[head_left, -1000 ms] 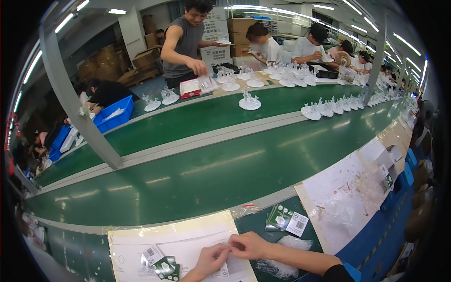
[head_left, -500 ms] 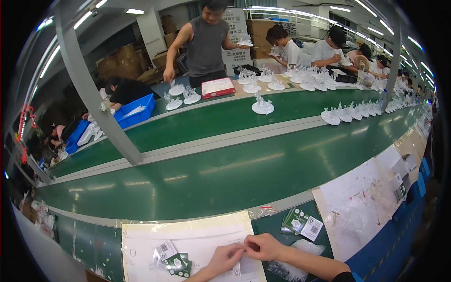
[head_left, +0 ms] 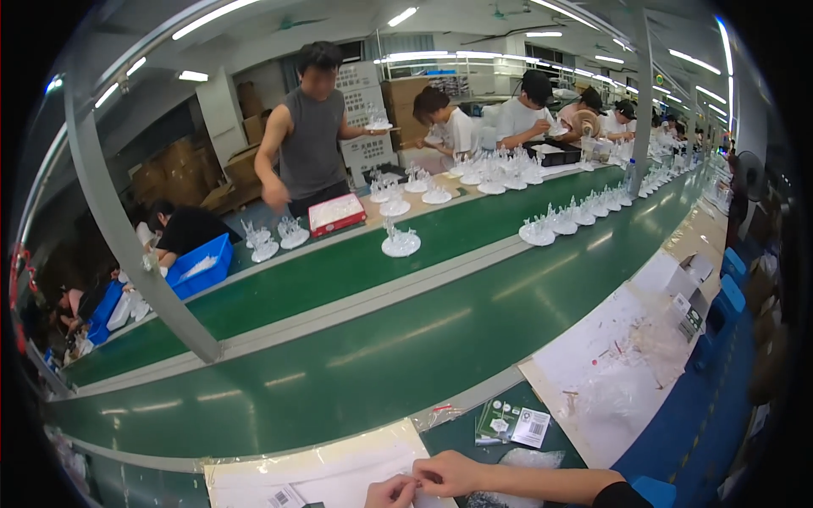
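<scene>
My left hand (head_left: pixel 391 492) and my right hand (head_left: pixel 447 474) meet at the lower edge, fingertips pinched together. Whatever lies between them is too small to make out. Beneath them is a pale paper sheet (head_left: pixel 339 466) under clear film. Part of a white printed card (head_left: pixel 286 497) shows on it, left of my hands, cut off by the picture's edge. Just beyond my right forearm lie clear plastic bags (head_left: pixel 532 459). Green-and-white cards (head_left: pixel 508 423) rest in an overlapping pile behind the bags.
A green conveyor belt (head_left: pixel 339 372) runs across ahead. Beyond it, white figurines on round bases (head_left: pixel 400 243) stand near a red box (head_left: pixel 336 213) and a blue bin (head_left: pixel 201 267). A person (head_left: pixel 309 127) stands there. A littered white board (head_left: pixel 610 372) lies right.
The view has swung up and to the right, so my hands sit lower in it. They stay pinched together. Across the belt, the standing person's lowered hand has moved and is blurred.
</scene>
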`<state>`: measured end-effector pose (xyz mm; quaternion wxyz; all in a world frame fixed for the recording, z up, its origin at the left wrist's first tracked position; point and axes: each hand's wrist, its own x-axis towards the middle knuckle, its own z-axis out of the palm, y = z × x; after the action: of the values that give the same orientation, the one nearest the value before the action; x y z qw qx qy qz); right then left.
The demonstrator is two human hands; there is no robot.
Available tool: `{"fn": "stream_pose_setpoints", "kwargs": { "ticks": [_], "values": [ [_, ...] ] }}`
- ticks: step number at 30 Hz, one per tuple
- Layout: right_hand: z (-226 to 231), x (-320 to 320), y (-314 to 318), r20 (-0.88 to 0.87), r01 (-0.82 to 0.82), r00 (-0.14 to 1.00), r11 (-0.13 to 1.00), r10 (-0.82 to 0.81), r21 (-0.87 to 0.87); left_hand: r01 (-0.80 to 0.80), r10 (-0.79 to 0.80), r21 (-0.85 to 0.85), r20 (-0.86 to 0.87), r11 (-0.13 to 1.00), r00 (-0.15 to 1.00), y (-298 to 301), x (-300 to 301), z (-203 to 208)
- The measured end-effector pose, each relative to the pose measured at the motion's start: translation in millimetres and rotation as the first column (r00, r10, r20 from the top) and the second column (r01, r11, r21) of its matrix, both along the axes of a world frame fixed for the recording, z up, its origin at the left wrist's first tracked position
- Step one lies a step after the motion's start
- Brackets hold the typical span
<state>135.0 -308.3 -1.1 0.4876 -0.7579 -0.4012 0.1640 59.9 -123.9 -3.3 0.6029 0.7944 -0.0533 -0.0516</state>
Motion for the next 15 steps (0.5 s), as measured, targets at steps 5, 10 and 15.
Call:
{"fn": "stream_pose_setpoints", "kwargs": {
  "ticks": [5,10,15],
  "values": [
    [2,-3,1,-0.005,0.007,1.0,0.999,-0.007,0.041,-0.01,0.01,0.0,-0.025,1.0,1.0,-1,0,0],
    [2,-3,3,-0.007,0.016,1.0,0.999,-0.016,0.034,-0.038,0.038,-0.016,-0.003,0.999,0.999,-2,-1,2],
    [-7,0,2,0.013,0.032,0.999,0.999,-0.032,0.009,-0.038,0.037,-0.012,-0.034,0.999,0.999,-2,1,2]
  ]
}}
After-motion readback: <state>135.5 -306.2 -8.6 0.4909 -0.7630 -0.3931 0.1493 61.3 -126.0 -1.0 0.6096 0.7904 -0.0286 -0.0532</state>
